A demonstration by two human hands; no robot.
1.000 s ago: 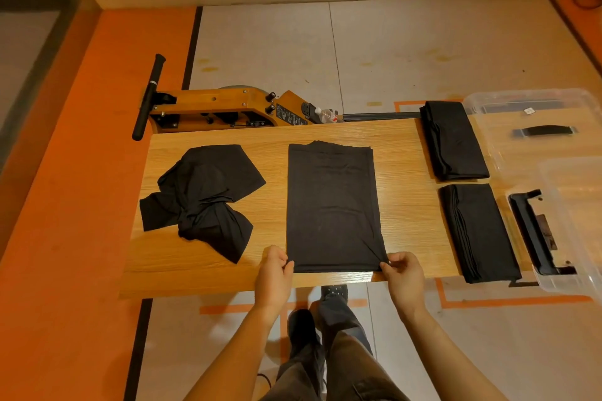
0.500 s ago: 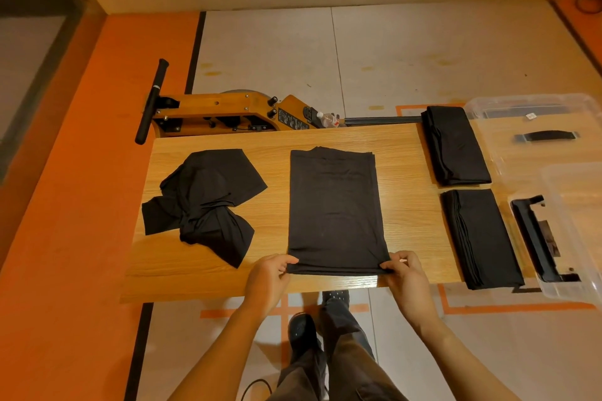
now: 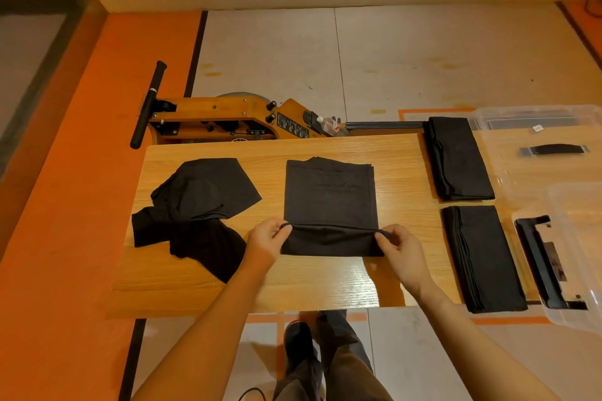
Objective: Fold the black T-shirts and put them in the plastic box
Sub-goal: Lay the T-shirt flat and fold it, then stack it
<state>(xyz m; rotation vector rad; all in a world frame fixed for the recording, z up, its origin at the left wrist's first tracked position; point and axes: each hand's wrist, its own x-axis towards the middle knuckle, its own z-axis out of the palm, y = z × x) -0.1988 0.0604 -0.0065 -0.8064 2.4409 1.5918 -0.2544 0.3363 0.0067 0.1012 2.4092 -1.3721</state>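
Now both the left hand (image 3: 265,242) and right hand (image 3: 402,252) pinch the black T-shirt (image 3: 330,202) hem at mid-frame, newly lifted off the counter (image 3: 325,286); final fold beginning.

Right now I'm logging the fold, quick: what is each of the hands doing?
Left hand: pinches the near left corner of the T-shirt.
Right hand: pinches its near right corner.

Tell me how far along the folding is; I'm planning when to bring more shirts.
Done: two folded stacks lie at the table's right end, not yet in the plastic box. In hand: the left hand and right hand pinch the near hem of the middle T-shirt, lifting it for a fold. Left: the crumpled T-shirt lies unfolded, and boxing everything.
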